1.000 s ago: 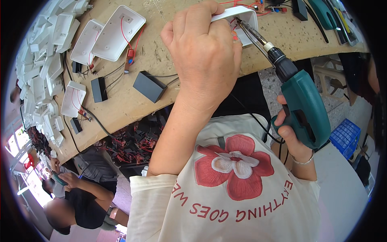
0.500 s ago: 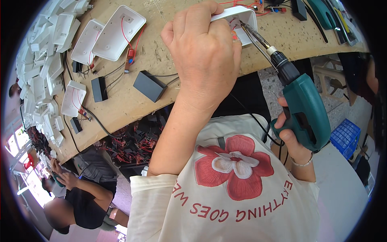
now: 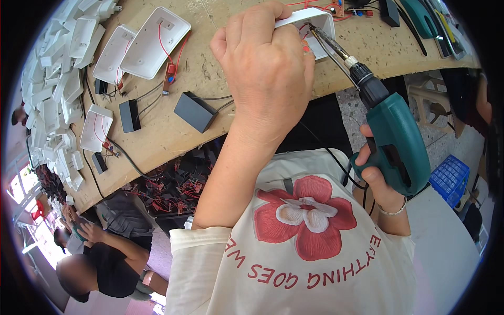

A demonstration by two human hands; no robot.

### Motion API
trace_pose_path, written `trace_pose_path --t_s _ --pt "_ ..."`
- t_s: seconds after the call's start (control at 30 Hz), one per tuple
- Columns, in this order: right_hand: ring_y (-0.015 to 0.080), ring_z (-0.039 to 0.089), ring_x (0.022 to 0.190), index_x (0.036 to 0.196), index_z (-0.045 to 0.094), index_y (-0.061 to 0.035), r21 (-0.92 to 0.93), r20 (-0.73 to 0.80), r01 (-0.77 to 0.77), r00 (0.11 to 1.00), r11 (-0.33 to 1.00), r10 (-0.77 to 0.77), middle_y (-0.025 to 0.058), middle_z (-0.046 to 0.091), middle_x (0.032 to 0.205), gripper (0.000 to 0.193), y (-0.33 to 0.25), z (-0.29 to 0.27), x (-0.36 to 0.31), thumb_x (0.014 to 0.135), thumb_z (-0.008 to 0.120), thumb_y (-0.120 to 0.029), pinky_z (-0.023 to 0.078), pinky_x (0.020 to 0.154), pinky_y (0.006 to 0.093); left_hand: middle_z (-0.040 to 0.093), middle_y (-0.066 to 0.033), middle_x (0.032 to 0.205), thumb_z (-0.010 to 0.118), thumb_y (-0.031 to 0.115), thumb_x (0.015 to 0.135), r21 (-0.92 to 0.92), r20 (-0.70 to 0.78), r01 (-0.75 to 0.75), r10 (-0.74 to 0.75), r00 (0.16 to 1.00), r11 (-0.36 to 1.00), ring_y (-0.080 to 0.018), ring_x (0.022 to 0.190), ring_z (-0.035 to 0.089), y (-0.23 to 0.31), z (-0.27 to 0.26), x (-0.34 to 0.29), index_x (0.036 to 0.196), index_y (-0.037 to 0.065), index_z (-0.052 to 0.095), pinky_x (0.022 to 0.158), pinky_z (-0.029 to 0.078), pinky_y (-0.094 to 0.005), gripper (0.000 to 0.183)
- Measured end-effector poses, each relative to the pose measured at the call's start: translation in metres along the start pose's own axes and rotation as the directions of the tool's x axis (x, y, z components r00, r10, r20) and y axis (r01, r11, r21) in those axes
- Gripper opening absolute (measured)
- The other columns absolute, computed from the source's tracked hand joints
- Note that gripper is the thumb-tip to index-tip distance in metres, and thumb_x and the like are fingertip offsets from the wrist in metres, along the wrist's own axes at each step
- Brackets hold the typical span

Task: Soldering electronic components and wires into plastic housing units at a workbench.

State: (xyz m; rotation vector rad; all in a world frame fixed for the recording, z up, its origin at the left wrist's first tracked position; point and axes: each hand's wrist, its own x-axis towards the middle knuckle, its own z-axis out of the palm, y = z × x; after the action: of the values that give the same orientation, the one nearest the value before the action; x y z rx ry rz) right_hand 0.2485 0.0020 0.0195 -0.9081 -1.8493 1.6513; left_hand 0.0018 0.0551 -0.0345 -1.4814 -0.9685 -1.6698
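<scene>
My left hand [image 3: 268, 73] is closed on the edge of a white plastic case [image 3: 326, 32] at the far side of the table. The fingertips are partly hidden behind the hand. In my right hand [image 3: 380, 191] is a green soldering gun [image 3: 401, 142], gripped by its handle, with a finger near the trigger. Its thin metal tip, with a feed tube alongside, reaches inside the case near a red wire. The exact contact point is too small to make out. Red wires and a small circuit board [image 3: 336, 8] lie just beyond the case.
More white cases [image 3: 155, 44] with red wires, a small board [image 3: 169, 79] and black boxes [image 3: 195, 112] lie to the left. White cases are heaped [image 3: 47, 105] at far left. Wired black parts [image 3: 178, 181] fill the space below the table edge. A co-worker [image 3: 115, 262] sits lower left; a blue basket [image 3: 450, 178] stands right.
The soldering gun's tip has shifted slightly up and left inside the case. My left hand and the case have stayed in place. The co-worker's hands have moved a little.
</scene>
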Motion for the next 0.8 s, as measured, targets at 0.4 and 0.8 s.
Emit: trace_pose_path --t_s 0.4,0.8 --pt "0.0105 0.056 0.076 0.123 0.044 0.0009 0.025 -0.022 -0.028 0.999 0.999 0.029 0.0155 0.054 0.116 0.063 -0.001 -0.002 -0.009 0.075 0.073 -0.028 0.046 0.065 0.0213 0.056 -0.0106 0.091 0.063 0.001 0.059 0.02 0.02 0.018 -0.019 1.0 1.0 -0.0276 0.08 0.052 -0.001 -0.001 -0.001 0.072 0.001 0.056 0.07 0.036 -0.0378 0.015" --pt "0.0107 0.056 0.069 0.115 0.047 0.004 -0.057 -0.08 0.127 0.988 0.99 -0.132 0.0123 0.055 0.107 0.07 -0.004 -0.006 -0.013 0.071 0.072 -0.045 0.044 0.058 0.0215 0.056 -0.0106 0.091 0.063 0.002 0.058 0.014 0.064 0.055 -0.056 0.996 0.998 -0.0283 0.08 0.052 0.005 -0.007 0.005 0.072 0.001 0.057 0.071 0.036 -0.0378 0.015"
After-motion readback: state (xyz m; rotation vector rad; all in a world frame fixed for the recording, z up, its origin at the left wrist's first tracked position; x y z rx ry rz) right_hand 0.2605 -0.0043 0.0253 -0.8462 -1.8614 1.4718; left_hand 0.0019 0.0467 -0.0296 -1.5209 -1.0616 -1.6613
